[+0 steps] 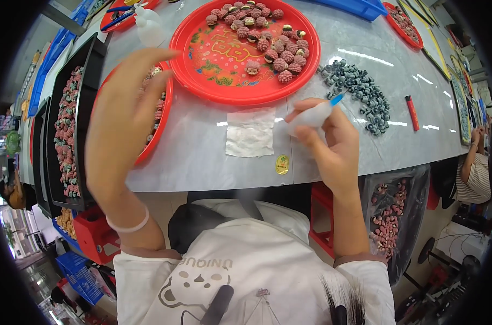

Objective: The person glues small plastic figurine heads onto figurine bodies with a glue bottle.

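Observation:
My right hand (335, 149) is closed around a small white squeeze bottle (312, 117) with a blue tip, which points up and right. My left hand (124, 116), slightly blurred, is raised over the left side of the table with its fingers apart and nothing visible in them. Its fingertips overlap the left rim of a round red tray (246, 96). On that tray's far and right parts sit several knobby pink figures (285, 58). Between my hands a folded white tissue (250, 133) lies flat. Right of the tray spreads a pile of small dark grey-green pieces (359, 92).
A second red tray (160, 132) with pink pieces is partly hidden by my left hand. Farther left stands a black tray (86, 130) of pink and dark pieces. A red lighter (412, 113) lies at right. Below the table edge is a lined bin (414, 216) of pink pieces.

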The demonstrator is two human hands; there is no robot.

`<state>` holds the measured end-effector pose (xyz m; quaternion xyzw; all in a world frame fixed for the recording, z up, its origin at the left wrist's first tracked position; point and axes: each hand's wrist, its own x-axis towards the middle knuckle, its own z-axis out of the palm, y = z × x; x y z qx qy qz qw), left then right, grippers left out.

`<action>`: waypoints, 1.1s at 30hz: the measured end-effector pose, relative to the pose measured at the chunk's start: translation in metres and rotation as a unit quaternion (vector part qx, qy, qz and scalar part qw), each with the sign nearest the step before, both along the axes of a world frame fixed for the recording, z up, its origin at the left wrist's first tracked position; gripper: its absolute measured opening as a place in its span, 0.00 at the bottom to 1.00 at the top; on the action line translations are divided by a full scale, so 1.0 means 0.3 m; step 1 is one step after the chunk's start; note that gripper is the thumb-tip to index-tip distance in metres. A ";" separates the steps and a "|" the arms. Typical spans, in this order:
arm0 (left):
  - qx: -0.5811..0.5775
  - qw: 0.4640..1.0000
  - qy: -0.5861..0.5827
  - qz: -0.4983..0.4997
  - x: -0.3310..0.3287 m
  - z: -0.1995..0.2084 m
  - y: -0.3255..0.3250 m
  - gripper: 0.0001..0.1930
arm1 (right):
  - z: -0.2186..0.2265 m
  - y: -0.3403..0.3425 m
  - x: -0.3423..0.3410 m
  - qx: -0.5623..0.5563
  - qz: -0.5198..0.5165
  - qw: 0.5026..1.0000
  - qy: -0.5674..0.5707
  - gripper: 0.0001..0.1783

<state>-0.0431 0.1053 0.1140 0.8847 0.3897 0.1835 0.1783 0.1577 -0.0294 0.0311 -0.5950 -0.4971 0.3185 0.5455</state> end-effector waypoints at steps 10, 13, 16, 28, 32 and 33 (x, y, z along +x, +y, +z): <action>-0.028 0.974 0.054 -0.216 0.256 -0.170 0.091 0.07 | -0.003 -0.089 0.037 0.104 -0.024 0.962 0.251 0.20; -0.052 0.975 0.023 -0.216 0.243 -0.170 0.091 0.06 | -0.014 -0.088 0.050 0.109 -0.040 0.961 0.251 0.20; -0.049 0.980 0.040 -0.191 0.236 -0.164 0.085 0.05 | -0.017 -0.087 0.060 0.117 -0.048 0.957 0.261 0.17; -0.493 0.789 -0.320 -0.179 0.151 -0.164 -0.148 0.07 | -0.024 -0.098 0.069 0.124 -0.085 0.953 0.263 0.15; -0.546 0.698 -0.427 -0.178 0.146 -0.248 -0.235 0.07 | -0.014 -0.090 0.054 0.110 -0.102 0.957 0.248 0.19; -0.555 0.658 -0.480 -0.168 0.153 -0.266 -0.250 0.07 | -0.017 -0.087 0.051 0.106 -0.103 0.958 0.248 0.19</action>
